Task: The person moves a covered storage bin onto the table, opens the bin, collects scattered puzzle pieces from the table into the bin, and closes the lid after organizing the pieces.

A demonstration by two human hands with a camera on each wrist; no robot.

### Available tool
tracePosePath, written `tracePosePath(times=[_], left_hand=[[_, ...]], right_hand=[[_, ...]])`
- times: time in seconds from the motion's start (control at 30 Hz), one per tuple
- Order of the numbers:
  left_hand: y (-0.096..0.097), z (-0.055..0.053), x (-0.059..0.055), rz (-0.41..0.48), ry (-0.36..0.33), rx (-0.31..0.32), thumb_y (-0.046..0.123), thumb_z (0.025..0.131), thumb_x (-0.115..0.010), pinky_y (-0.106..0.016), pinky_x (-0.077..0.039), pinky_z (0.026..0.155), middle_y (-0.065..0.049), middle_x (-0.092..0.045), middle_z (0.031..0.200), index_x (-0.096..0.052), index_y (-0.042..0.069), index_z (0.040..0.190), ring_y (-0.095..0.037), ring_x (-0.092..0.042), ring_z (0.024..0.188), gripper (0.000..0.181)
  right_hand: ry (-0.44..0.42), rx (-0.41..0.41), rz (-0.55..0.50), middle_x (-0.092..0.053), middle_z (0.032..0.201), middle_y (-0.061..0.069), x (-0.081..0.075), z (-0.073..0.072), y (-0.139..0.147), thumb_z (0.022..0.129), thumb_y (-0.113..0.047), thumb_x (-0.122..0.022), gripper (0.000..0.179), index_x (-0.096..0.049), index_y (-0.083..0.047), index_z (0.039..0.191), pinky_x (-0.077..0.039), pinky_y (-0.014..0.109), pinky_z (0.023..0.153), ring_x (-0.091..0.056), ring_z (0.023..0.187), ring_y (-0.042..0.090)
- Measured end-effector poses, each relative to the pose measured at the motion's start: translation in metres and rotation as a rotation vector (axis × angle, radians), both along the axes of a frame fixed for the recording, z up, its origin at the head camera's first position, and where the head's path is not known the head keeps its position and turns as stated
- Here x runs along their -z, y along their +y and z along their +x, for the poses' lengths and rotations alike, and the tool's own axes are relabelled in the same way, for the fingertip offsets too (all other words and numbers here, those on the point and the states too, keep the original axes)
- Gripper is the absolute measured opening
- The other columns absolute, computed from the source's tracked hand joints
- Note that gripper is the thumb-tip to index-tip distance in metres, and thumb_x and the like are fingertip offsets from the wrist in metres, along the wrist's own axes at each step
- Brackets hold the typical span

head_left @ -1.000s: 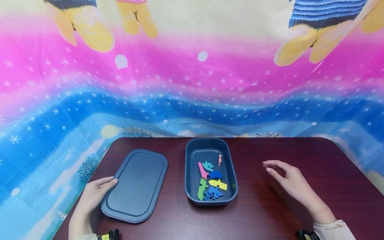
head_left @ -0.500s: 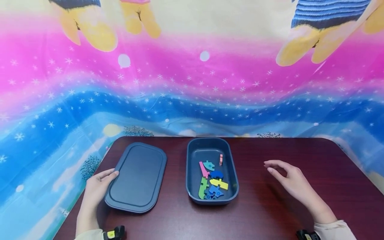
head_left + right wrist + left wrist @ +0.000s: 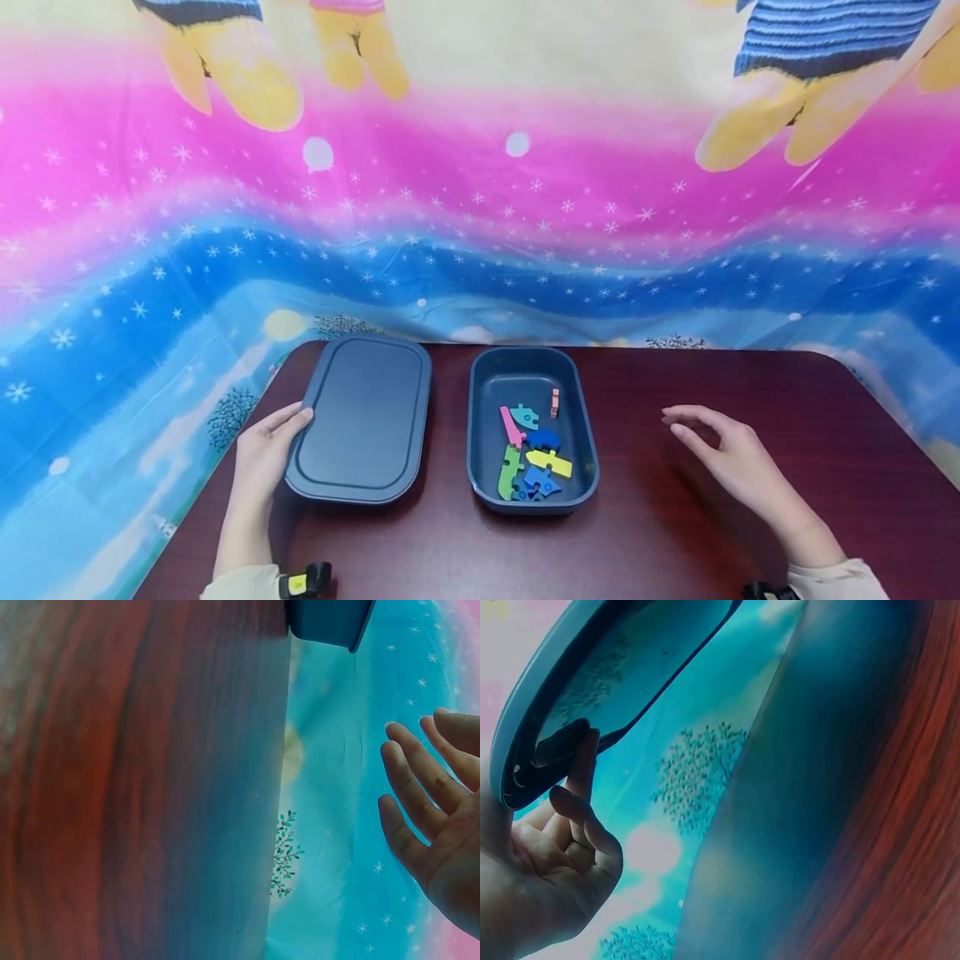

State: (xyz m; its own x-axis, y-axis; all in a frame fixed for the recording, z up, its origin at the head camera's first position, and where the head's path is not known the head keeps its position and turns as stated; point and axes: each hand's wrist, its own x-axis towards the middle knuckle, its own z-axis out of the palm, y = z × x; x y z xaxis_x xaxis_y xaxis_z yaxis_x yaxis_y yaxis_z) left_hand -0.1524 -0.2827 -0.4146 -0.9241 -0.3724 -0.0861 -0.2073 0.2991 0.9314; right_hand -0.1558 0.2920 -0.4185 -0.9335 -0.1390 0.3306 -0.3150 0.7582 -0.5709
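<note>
My left hand point(image 3: 264, 454) pinches the left edge of a dark grey lid point(image 3: 362, 421), thumb on top and fingers beneath. In the left wrist view the lid point(image 3: 600, 682) is raised off the table, with fingertips against its underside. To its right stands an uncovered dark grey box point(image 3: 480, 492). Several puzzle pieces lie in it, among them a yellow piece point(image 3: 550, 463), a green piece point(image 3: 509, 473), a pink piece point(image 3: 512, 427), a teal piece point(image 3: 526, 416) and a small orange piece point(image 3: 555, 403). Right of the box my right hand point(image 3: 738, 457) hovers above the table, holding nothing, fingers relaxed.
The dark red wooden table point(image 3: 637, 550) has rounded far corners. Behind it hangs a printed cloth point(image 3: 465, 208) in pink and blue, close to the table's far edge. A wrist strap point(image 3: 306, 581) sits on my left wrist.
My left hand has moved the lid away from me and to the right, closer to the box, and turned it straighter. The right hand and the puzzle pieces stay as they were.
</note>
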Motion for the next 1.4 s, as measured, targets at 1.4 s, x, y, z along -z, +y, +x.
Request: tracePosePath(times=[1.4], left_hand=[[0.146, -0.038, -0.017, 0.312, 0.132, 0.202, 0.02, 0.103, -0.055, -0.026, -0.054, 0.077, -0.022, -0.065, 0.121, -0.05, 0.002, 0.141, -0.012, -0.069, 0.083, 0.043]], right_hand=[[-0.017, -0.019, -0.004, -0.072, 0.11, 0.0, -0.004, 0.002, -0.002, 0.099, -0.023, -0.064, 0.022, -0.07, -0.015, 0.119, -0.046, 0.052, 0.09, -0.062, 0.107, 0.022]])
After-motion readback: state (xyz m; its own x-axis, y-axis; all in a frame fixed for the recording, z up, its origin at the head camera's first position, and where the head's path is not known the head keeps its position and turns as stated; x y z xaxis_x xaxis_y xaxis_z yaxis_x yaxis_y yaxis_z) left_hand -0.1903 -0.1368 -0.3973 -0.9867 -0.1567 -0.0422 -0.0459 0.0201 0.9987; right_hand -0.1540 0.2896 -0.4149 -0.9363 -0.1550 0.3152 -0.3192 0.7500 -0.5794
